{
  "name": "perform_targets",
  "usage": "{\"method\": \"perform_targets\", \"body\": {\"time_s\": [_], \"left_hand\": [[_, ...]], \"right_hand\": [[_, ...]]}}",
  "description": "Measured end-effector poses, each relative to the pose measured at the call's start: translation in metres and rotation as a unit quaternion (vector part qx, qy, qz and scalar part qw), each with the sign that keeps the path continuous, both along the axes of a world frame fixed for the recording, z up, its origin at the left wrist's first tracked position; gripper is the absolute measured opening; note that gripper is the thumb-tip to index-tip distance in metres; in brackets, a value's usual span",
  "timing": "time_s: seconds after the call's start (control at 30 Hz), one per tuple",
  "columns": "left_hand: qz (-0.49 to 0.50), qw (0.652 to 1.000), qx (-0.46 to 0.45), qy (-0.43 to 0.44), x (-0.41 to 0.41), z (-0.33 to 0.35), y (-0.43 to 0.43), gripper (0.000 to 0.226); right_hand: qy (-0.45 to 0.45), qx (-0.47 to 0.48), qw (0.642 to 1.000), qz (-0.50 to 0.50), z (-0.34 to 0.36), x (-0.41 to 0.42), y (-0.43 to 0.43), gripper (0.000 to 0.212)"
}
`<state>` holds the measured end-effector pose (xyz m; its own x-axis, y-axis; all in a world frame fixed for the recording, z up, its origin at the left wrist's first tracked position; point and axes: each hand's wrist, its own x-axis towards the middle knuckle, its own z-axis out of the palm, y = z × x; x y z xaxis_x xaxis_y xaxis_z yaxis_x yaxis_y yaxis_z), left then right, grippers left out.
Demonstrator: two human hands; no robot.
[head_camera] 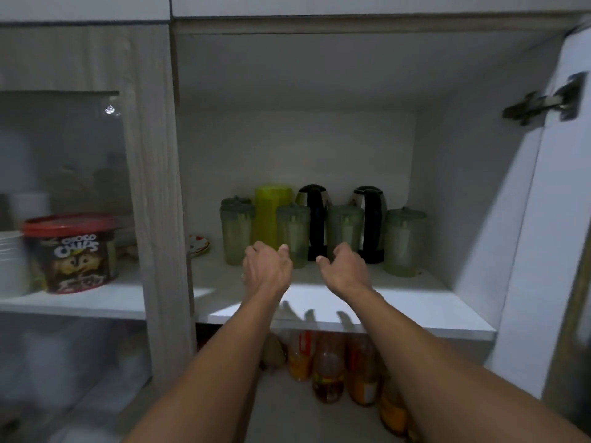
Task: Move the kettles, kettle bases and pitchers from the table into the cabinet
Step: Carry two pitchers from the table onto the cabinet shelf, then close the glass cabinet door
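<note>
On the white cabinet shelf (pixel 415 302) stand several pale green lidded pitchers, among them one at the left (pixel 236 230), one in the middle (pixel 292 225) and one at the right (pixel 403 241). A yellow-green pitcher (pixel 271 209) stands behind them. Two steel kettles with black handles, the left kettle (pixel 315 215) and the right kettle (pixel 371 219), sit on black bases at the back. My left hand (pixel 267 266) is just in front of the middle pitcher, fingers loosely curled, holding nothing. My right hand (pixel 345 266) hovers empty in front of another pitcher (pixel 345 225).
The cabinet door (pixel 550 219) stands open at the right with a metal hinge (pixel 543 102). A small plate (pixel 198 244) lies at the shelf's left. Behind the glass door on the left sits a Choco Chips tub (pixel 73 251). Bottles (pixel 329 366) fill the lower shelf.
</note>
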<state>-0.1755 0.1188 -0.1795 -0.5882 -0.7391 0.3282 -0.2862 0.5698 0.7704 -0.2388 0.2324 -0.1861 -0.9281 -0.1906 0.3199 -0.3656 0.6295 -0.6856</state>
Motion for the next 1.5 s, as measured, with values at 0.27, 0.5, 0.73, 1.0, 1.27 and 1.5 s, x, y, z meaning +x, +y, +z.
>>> {"method": "perform_targets", "body": {"time_s": [0.27, 0.5, 0.73, 1.0, 1.27, 1.5], "left_hand": [[-0.045, 0.998, -0.023, -0.023, 0.068, -0.01, 0.055, 0.052], [-0.187, 0.982, -0.035, -0.016, 0.097, 0.005, 0.098, 0.055], [-0.373, 0.924, -0.081, -0.031, 0.156, -0.003, 0.156, 0.054], [-0.555, 0.831, -0.04, 0.0, 0.254, -0.004, 0.285, 0.055], [-0.667, 0.743, -0.042, 0.031, 0.33, 0.001, 0.406, 0.06], [-0.659, 0.75, -0.029, 0.05, 0.322, -0.009, 0.506, 0.068]], "right_hand": [[0.018, 0.023, 0.999, -0.032, -0.012, 0.074, 0.058, 0.046], [0.049, 0.021, 0.983, -0.177, 0.008, 0.135, 0.12, 0.047], [0.021, 0.056, 0.94, -0.335, 0.001, 0.249, 0.181, 0.048], [0.005, 0.116, 0.838, -0.533, 0.026, 0.401, 0.282, 0.046], [0.027, 0.119, 0.772, -0.623, 0.057, 0.477, 0.37, 0.051], [0.043, 0.11, 0.787, -0.606, 0.068, 0.459, 0.446, 0.05]]}}
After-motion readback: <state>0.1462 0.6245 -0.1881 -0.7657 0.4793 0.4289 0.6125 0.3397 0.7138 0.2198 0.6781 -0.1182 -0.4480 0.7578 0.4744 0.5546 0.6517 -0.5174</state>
